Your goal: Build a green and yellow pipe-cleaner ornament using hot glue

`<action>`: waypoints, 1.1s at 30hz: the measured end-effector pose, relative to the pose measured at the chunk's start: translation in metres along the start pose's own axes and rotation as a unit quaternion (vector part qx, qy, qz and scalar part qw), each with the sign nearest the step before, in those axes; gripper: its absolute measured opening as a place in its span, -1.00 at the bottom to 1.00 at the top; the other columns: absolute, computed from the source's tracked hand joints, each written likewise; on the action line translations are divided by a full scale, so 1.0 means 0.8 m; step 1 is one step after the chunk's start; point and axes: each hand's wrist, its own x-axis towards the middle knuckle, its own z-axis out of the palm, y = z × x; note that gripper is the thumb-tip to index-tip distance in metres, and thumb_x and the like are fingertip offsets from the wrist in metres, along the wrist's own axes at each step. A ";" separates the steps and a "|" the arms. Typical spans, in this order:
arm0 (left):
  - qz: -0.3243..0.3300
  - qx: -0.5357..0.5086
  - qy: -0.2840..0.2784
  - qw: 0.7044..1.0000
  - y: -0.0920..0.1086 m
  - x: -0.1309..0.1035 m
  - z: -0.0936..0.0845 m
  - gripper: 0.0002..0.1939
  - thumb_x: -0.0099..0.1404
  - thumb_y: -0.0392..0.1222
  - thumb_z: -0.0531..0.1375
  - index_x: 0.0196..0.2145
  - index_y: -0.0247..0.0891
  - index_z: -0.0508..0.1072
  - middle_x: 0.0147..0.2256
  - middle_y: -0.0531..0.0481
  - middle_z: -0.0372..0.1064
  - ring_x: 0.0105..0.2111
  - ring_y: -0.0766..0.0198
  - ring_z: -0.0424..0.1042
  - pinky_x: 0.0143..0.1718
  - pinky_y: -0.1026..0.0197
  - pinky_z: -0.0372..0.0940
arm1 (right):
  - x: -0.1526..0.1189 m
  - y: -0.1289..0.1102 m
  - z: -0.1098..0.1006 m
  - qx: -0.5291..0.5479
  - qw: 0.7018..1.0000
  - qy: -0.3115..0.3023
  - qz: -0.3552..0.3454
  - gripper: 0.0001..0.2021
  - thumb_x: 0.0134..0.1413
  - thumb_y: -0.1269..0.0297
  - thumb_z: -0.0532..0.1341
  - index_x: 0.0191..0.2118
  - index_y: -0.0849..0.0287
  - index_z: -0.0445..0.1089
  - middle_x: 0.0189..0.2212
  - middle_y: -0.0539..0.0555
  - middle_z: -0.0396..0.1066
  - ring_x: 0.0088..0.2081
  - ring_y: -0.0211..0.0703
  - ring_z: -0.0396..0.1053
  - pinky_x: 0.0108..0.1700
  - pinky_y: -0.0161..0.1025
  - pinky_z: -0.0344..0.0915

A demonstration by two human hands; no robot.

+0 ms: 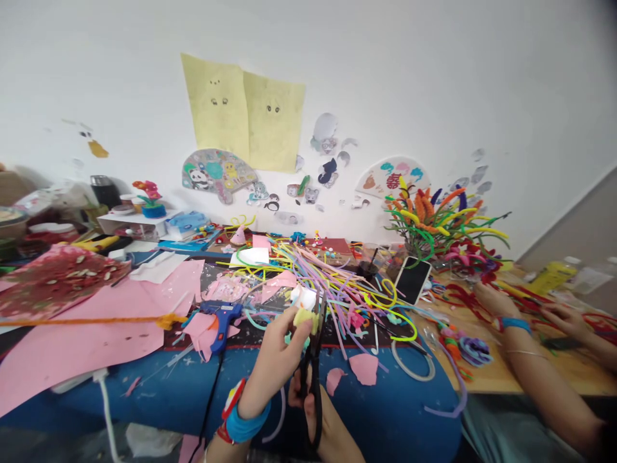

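Note:
My left hand (276,350) pinches a small pale yellow piece (306,319) with a white part (303,298) just above it; what these are made of is unclear. Black scissors (315,360) stand upright right beside the piece, blades pointing up. Whether the blades touch it I cannot tell. My right hand (321,411) is wrapped through the scissor handles from below, its fingers partly hidden by them. A blue glue gun (222,321) lies to the left of my hands. Behind them spreads a loose heap of yellow and purple pipe cleaners (332,276).
Pink sheets (144,302) cover the left of the table, with torn pink scraps (364,369) near the front edge. A phone (413,280) leans by a bunch of pipe-cleaner flowers (429,212). At right, another person's hands (496,301) work over red strands.

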 end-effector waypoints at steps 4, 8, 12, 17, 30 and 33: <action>0.030 0.060 0.005 0.998 0.000 0.002 0.003 -0.72 0.38 -0.10 0.05 -0.48 -0.23 0.24 -0.49 0.11 0.14 -0.46 0.32 0.15 -0.41 0.28 0.07 | 0.000 0.011 -0.006 0.015 1.000 0.018 -0.004 -0.42 0.22 -0.27 -0.06 0.05 0.07 0.34 -0.12 0.16 0.41 -0.12 -0.01 0.36 0.00 -0.11 0.35; 0.059 0.111 0.015 0.992 -0.002 0.002 0.008 -0.70 0.38 -0.18 0.02 -0.52 -0.22 0.15 -0.52 0.12 0.12 -0.48 0.33 0.15 -0.42 0.29 0.05 | 0.003 0.013 -0.009 0.036 0.999 0.019 -0.012 -0.41 0.20 -0.29 -0.08 0.03 0.02 0.36 -0.18 0.14 0.42 -0.14 0.01 0.34 -0.08 -0.12 0.37; 0.056 0.114 0.008 0.992 -0.002 -0.001 0.012 -0.72 0.37 -0.19 0.02 -0.51 -0.22 0.18 -0.51 0.12 0.17 -0.48 0.34 0.18 -0.42 0.30 0.07 | 0.003 0.012 -0.009 0.049 0.998 0.021 -0.026 -0.39 0.18 -0.32 -0.09 0.03 0.01 0.36 -0.23 0.15 0.41 -0.16 0.03 0.33 -0.10 -0.09 0.35; 0.051 0.101 0.006 0.994 0.000 -0.004 0.014 -0.74 0.37 -0.18 0.03 -0.48 -0.24 0.26 -0.50 0.11 0.22 -0.48 0.34 0.21 -0.42 0.30 0.09 | 0.000 0.012 -0.009 0.047 0.998 0.040 -0.028 -0.40 0.19 -0.30 -0.06 0.03 0.05 0.36 -0.23 0.15 0.38 -0.14 0.02 0.31 -0.05 -0.09 0.34; 0.008 0.076 0.010 0.997 -0.009 0.002 0.023 -0.70 0.35 -0.07 0.01 -0.51 -0.22 0.22 -0.53 0.11 0.15 -0.48 0.32 0.15 -0.42 0.28 0.08 | 0.000 0.011 -0.008 0.005 0.999 0.036 -0.022 -0.47 0.27 -0.24 -0.18 -0.15 0.10 0.25 -0.26 0.08 0.27 -0.25 -0.11 0.26 -0.13 -0.18 0.31; 0.000 0.069 0.005 0.998 -0.010 0.005 0.026 -0.69 0.34 -0.06 0.01 -0.52 -0.22 0.21 -0.55 0.12 0.12 -0.51 0.33 0.13 -0.44 0.28 0.07 | 0.002 0.009 -0.010 0.005 1.000 0.026 -0.018 -0.47 0.26 -0.25 -0.18 -0.17 0.10 0.24 -0.30 0.06 0.27 -0.27 -0.13 0.25 -0.13 -0.17 0.30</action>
